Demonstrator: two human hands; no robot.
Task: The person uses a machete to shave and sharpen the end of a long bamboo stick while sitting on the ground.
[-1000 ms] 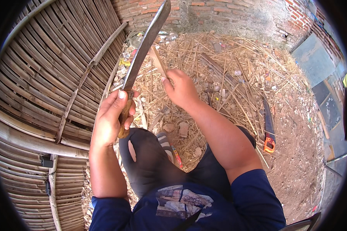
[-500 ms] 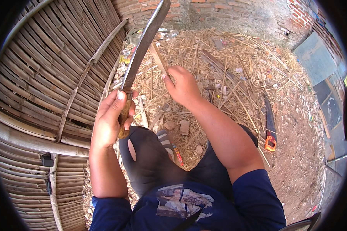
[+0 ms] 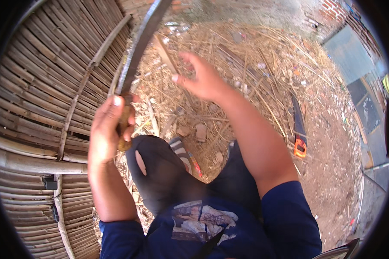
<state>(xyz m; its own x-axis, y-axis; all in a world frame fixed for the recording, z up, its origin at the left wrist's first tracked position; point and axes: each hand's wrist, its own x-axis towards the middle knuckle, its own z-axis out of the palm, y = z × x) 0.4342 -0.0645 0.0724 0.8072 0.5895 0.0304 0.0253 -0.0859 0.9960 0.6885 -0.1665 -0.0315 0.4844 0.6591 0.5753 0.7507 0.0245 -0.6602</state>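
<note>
My left hand (image 3: 108, 123) is wrapped round the wooden handle of a machete (image 3: 139, 52), whose long curved blade points up and away, its tip cut off by the top of the picture. Over the litter-strewn ground, my right hand (image 3: 202, 80) has its thumb and fingers apart, with nothing gripped between them. Just left of its fingertips is a narrow flat wooden stick (image 3: 165, 54), standing at a slant; whether its lower end touches the ground cannot be made out. Some blur covers the right fingers.
A handsaw with an orange handle (image 3: 300, 148) lies on the ground to the right. Bamboo slat walling (image 3: 43, 95) rises close on the left, and a brick wall (image 3: 246, 13) stands at the back. Straw, dark wooden pieces (image 3: 237, 60) and rubble cover the ground between.
My right hand has opened and let go of the wooden stick, shifting slightly up and away from it. My left hand and the machete have moved a little left and up in the picture.
</note>
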